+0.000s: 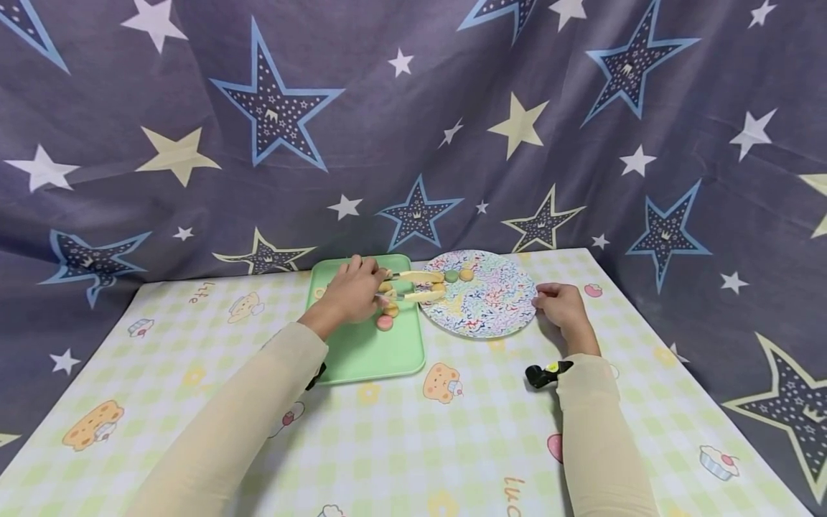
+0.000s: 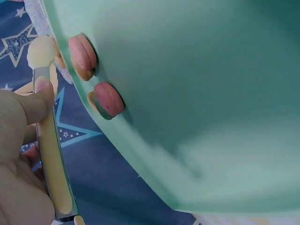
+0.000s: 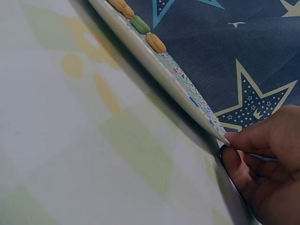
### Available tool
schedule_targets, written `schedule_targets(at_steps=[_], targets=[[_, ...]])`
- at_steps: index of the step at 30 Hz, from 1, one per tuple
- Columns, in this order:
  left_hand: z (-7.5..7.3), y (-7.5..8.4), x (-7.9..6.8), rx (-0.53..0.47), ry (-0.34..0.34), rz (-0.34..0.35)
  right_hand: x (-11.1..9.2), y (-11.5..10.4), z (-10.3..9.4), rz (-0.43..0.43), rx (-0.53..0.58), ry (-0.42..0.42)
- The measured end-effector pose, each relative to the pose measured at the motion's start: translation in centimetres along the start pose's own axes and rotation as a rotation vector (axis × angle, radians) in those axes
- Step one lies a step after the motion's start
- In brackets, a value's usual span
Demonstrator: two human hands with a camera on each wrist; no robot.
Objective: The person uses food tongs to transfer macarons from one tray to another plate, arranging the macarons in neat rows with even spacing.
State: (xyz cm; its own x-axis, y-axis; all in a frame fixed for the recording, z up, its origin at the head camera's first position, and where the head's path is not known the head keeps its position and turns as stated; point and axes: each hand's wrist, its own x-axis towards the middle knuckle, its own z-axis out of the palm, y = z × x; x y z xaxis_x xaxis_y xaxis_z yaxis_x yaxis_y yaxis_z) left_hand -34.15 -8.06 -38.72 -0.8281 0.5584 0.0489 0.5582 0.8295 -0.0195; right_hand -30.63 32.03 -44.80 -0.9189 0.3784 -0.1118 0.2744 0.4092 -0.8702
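And here are the tongs (image 2: 50,138), gripped in the left hand (image 1: 352,291)! The fingers curl round the handle, thumb pressed along one arm. The long axis runs sideways in the head view, the two cream tips (image 1: 423,276) pointing to the right of those fingers, past the edge of the green tray (image 1: 368,359) and over the near-left side of the speckled plate (image 1: 491,309). The two arms sit a little apart, one beyond the other.

Right at the tips, two yellow macarons (image 1: 438,287); whether the tongs grip either, I cannot tell. Further along that line, away from the left fingers, come a green macaron (image 1: 451,276) and another yellow one (image 1: 466,274), side by side on the plate.

Over to the right hand (image 1: 562,307): thumb and fingers pinch the plate's rim, with the macaron row well to their left.

Back at the left fingers, two pink macarons (image 2: 109,99) lie in the tray close by, and the hand itself blocks part of the tray from the head view. Tray and plate sit edge to edge beneath the tongs on the checked surface (image 1: 497,424), the starry cloth (image 1: 452,165) rising behind.
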Motion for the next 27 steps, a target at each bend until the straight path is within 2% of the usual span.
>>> schedule_targets(at_steps=[11,18,27], targets=[[-1.0,-1.2,-1.4,-0.035,0.034,-0.008,-0.3,-0.4,0.1,0.012,0.011,-0.005],[-1.3,-2.5,-3.2,0.000,0.094,0.000,-0.3,-0.3,0.1,0.017,0.010,0.001],[-1.1,-4.0,-5.9,-0.038,0.097,-0.041,-0.2,-0.2,0.1,0.003,0.000,-0.003]])
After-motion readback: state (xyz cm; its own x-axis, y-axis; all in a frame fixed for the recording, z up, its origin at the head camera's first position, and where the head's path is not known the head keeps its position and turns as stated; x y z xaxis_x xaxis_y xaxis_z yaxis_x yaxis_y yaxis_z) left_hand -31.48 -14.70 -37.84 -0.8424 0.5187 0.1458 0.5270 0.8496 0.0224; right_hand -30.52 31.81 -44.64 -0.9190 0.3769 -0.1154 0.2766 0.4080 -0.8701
